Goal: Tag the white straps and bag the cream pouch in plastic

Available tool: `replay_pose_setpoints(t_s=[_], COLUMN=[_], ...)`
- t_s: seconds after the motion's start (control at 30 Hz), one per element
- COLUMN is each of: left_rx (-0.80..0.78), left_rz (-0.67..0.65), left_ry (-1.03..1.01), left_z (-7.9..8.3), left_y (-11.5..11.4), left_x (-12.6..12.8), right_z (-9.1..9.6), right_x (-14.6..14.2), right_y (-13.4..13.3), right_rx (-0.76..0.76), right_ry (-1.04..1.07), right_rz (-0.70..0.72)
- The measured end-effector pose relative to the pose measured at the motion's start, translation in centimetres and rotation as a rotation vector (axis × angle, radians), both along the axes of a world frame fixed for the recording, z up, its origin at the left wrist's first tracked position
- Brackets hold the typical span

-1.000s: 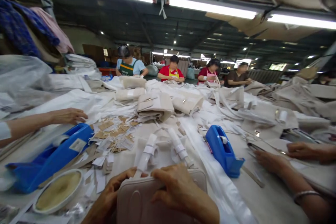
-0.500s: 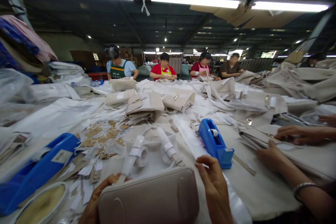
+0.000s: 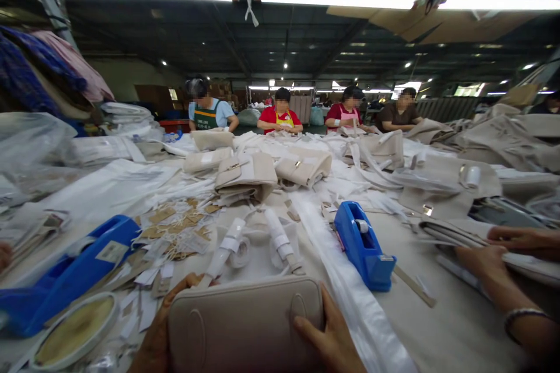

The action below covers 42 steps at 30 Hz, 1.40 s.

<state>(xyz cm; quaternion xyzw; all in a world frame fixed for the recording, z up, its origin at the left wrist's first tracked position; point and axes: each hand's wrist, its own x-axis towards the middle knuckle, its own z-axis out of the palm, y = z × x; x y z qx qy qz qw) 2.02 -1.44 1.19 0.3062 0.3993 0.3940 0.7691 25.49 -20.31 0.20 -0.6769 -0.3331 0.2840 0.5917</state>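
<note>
While I watched from my remote station, both hands gripped a beige handbag (image 3: 245,326) at 6 o'clock.

The left hand (image 3: 157,332) clasped its left end at 7 o'clock, most fingers hidden and the wrist cut off; the right hand (image 3: 326,335) held its right end, fingers spread, at 5 o'clock. The bag's lower part was cut off. A blue tape dispenser (image 3: 363,247) stood beyond, and a co-worker's hands (image 3: 511,245) worked at 4 o'clock.
</note>
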Motion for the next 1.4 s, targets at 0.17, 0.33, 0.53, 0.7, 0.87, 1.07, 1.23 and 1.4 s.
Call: replay_pose_setpoints(t_s=[0.17, 0.33, 0.53, 0.7, 0.87, 1.07, 1.23, 1.4], left_rx=[0.09, 0.182, 0.285, 0.337, 0.488, 0.522, 0.574, 0.701], left_rz=[-0.099, -0.142, -0.214, -0.155, -0.284, -0.17, -0.095, -0.079], left_ry=[-0.02, -0.054, -0.031, 0.015, 0.106, 0.244, 0.359, 0.48], left_z=[0.0, 1.5, 1.5, 0.9, 0.8, 1.1, 0.8, -0.1], left_y=[-0.3, -1.0, -1.2, -2.0, -2.4, -2.2, -1.8, -0.8], left_x=[-0.2, 0.2, -0.6, -2.0, -1.9, -0.8, 0.0, 0.9], right_z=[2.7, 3.9, 2.4, 2.5, 2.5, 1.4, 1.9, 1.4], right_x=[1.1, 1.6, 1.3, 0.6, 0.4, 1.0, 0.0, 0.0], right_y=[1.4, 2.8, 2.6, 2.6, 2.6, 2.9, 3.4, 3.9], right_rx=[0.043, 0.096, 0.076, 0.039, 0.028, 0.02, 0.002, -0.077], right_ry=[-0.114, -0.03, -0.119, -0.138, -0.202, -0.187, -0.218, -0.265], right_rz=[0.004, 0.15, 0.029, -0.043, -0.138, -0.149, -0.176, -0.223])
